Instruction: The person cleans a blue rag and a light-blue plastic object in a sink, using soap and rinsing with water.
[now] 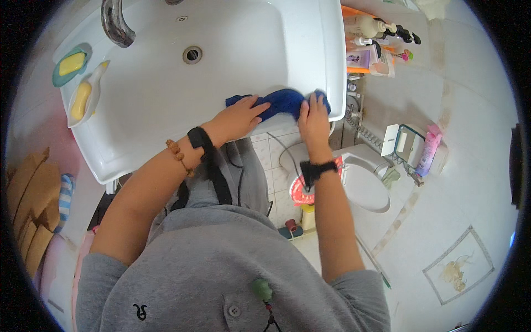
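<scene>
A dark blue cloth point(284, 101) lies bunched along the near rim of a white ceramic washbasin point(153, 112), towards its right corner. My left hand point(239, 118) rests on the cloth's left part, fingers spread over it. At the right end, my right hand point(313, 120) has its fingers bent over the cloth; whether they grip it or only press on it is hard to tell. The round drain point(192, 54) lies beyond the hands, and a metal faucet point(117, 27) curves over the basin at the upper left.
Yellow soap bars point(71, 64) sit in two dishes on the basin's left rim. Right of the basin are pump bottles point(365, 27) and tubes in an orange holder. A toilet point(365, 186) stands below right, beside an open wall box point(408, 145). Brown paper bags point(37, 195) are at far left.
</scene>
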Tool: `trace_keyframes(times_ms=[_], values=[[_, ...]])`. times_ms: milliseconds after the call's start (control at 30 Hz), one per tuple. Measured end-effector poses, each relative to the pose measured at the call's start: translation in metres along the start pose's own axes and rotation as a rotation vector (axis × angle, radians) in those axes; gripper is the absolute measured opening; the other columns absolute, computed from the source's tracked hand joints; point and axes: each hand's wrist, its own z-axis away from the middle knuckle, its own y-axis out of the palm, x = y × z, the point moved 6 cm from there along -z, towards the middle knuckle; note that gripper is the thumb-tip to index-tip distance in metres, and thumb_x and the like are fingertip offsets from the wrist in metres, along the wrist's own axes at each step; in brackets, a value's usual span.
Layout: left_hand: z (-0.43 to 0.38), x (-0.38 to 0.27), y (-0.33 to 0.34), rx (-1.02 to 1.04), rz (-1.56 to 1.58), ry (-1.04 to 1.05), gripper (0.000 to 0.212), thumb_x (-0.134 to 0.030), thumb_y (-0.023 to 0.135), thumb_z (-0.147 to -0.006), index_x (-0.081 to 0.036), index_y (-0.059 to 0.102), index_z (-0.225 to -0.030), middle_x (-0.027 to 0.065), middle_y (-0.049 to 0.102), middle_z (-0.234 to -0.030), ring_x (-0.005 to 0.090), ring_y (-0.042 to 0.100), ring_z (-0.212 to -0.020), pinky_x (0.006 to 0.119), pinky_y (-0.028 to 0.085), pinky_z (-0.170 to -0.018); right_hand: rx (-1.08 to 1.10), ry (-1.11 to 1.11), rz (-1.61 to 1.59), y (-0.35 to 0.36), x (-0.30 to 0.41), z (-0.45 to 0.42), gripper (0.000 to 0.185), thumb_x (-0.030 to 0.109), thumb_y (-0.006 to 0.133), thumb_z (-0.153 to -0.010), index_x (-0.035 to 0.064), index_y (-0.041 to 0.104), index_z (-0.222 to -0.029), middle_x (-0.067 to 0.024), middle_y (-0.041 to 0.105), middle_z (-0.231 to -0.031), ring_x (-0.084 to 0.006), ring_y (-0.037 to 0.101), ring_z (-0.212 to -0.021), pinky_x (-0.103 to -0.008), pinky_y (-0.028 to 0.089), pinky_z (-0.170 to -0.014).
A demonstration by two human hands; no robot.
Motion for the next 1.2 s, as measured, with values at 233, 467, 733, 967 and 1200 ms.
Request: trace_keyframes(times_ms=[233, 467, 733, 967, 1200], values=[[-0.016, -0.039, 0.018, 0.022, -0.214, 0.330, 0.048, -0.022, 0.047, -0.096, -0.003, 0.039, -0.139, 0.0235, 0.036, -0.144, 0.0382, 0.033, -0.135, 0.044, 0.031, -0.111, -0.145, -0.062, -0.040, 0.011, 0.002, -0.021, 0.052, 0.019, 0.045, -0.094, -0.0091, 0.035, -0.137, -0.0353, 0.030, -0.142, -0.0531, 0.032, -0.127, -0.0515, 0.026, -0.110], [-0.028, -0.029, 0.024, 0.043, -0.174, 0.218, 0.048, -0.020, 0.048, -0.095, -0.001, 0.040, -0.138, 0.0220, 0.036, -0.145, 0.0346, 0.029, -0.138, 0.041, 0.028, -0.113, 0.025, 0.075, -0.131, 0.016, 0.010, 0.009, 0.053, 0.020, 0.048, -0.092, -0.0108, 0.037, -0.134, -0.0366, 0.037, -0.137, -0.0536, 0.042, -0.120, -0.0539, 0.035, -0.103], [-0.035, -0.036, 0.015, 0.088, -0.098, 0.258, 0.049, -0.020, 0.047, -0.095, -0.001, 0.038, -0.139, 0.0223, 0.035, -0.145, 0.0343, 0.028, -0.138, 0.041, 0.027, -0.113, -0.098, 0.062, -0.087, 0.009, 0.005, -0.034, 0.056, 0.019, 0.049, -0.091, -0.0114, 0.034, -0.135, -0.0387, 0.032, -0.139, -0.0537, 0.037, -0.125, -0.0528, 0.029, -0.108], [-0.031, -0.032, 0.014, 0.076, -0.097, 0.299, 0.048, -0.019, 0.047, -0.095, -0.004, 0.038, -0.140, 0.0205, 0.038, -0.143, 0.0346, 0.032, -0.136, 0.041, 0.030, -0.112, -0.045, 0.083, -0.175, 0.006, 0.001, -0.034, 0.052, 0.023, 0.041, -0.095, -0.0100, 0.037, -0.135, -0.0359, 0.028, -0.143, -0.0511, 0.031, -0.130, -0.0515, 0.025, -0.110], [-0.036, -0.035, 0.019, -0.017, -0.086, 0.311, 0.050, -0.014, 0.046, -0.094, -0.004, 0.035, -0.142, 0.0200, 0.033, -0.147, 0.0346, 0.032, -0.136, 0.041, 0.030, -0.112, -0.227, -0.124, -0.097, 0.001, 0.017, -0.139, 0.050, 0.027, 0.043, -0.096, -0.0096, 0.043, -0.130, -0.0365, 0.036, -0.138, -0.0524, 0.039, -0.122, -0.0526, 0.030, -0.105]])
